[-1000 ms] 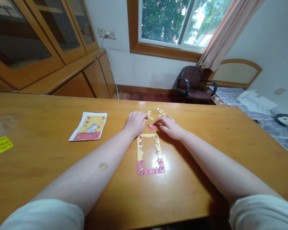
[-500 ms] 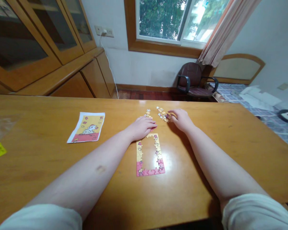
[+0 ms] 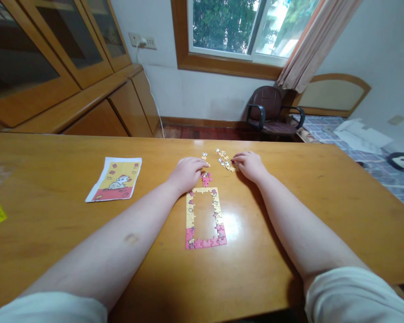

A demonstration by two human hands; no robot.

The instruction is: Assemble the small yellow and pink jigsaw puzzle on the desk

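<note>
Left hand and right hand sit apart beside small yellow and pink jigsaw pieces, beyond the rectangular yellow-and-pink puzzle border; any grip cannot be told. Sorting seems in hand; the next move calls for light pinching.

The puzzle frame was yellow in its far part and pink in its near part, flecked with small outlined motifs, while the nearer pieces just beyond it were mostly pink and the farther pieces yellow and white. Left of the frame, the picture sheet showed yellow above pink behind a white drawn animal.
</note>
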